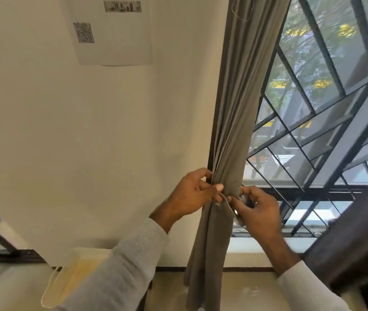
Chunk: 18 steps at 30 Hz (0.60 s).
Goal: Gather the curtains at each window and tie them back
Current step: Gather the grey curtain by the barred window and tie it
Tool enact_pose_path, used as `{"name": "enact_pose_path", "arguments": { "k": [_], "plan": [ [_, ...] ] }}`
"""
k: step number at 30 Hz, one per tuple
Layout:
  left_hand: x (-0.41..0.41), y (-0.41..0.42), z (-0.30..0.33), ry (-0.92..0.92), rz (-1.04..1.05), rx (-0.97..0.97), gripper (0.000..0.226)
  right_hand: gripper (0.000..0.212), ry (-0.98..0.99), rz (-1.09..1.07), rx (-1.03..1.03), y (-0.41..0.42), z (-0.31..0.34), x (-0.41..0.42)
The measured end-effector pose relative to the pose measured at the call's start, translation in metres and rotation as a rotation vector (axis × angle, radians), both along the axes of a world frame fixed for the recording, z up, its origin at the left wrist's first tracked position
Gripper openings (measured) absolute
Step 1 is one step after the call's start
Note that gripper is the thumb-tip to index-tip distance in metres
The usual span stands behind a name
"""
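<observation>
The gathered curtain is hanging cinched between both hands at the window's edge. The left hand is pinching the bundle and tie strip; the right hand is pinching the strip's end. If either pinch is slackening, folds are likely spilling out.

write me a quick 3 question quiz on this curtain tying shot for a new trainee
1. True or false: the curtain is gathered into one bunch at the left edge of the window.
2. Which hand pinches the tie strip across the bunch: A) left hand only, B) right hand only, C) both?
3. Fill in: the sheet of paper with the square code hangs on the ____.

Key: 1 true; 2 C; 3 wall
</observation>
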State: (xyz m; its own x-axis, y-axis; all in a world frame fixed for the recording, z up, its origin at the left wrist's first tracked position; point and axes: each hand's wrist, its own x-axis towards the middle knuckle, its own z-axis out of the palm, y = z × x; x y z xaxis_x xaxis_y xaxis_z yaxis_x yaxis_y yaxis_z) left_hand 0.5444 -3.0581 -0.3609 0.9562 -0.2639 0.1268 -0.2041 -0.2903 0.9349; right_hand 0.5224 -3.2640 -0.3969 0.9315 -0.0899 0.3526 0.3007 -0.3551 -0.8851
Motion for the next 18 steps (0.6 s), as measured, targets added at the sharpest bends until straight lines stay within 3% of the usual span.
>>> {"name": "enact_pose_path", "arguments": {
  "k": [2, 5, 9, 12, 15, 18],
  "plan": [
    [-0.001, 0.008, -0.011, -0.067, -0.071, 0.077, 0.023, 0.013, 0.056, 0.0, 0.033, -0.002, -0.001, -0.002],
    [0.0, 0.018, -0.028, -0.321, -0.049, 0.31, 0.041, 0.013, 0.131, 0.014, 0.078, -0.007, 0.0, -0.003],
    [-0.004, 0.015, -0.039, -0.487, -0.026, 0.303, 0.05, 0.018, 0.213, 0.054, 0.195, -0.009, 0.001, -0.004],
    [-0.01, 0.008, -0.041, -0.487, 0.053, 0.308, 0.057, 0.019, 0.259, 0.065, 0.254, -0.01, 0.0, -0.003],
    [-0.015, 0.003, -0.04, -0.367, 0.136, 0.332, 0.06, 0.018, 0.266, 0.059, 0.266, -0.014, -0.002, -0.002],
    [-0.011, 0.005, -0.047, -0.167, 0.114, 0.266, 0.013, 0.017, 0.254, 0.044, 0.273, -0.016, -0.002, -0.001]
  ]
}}
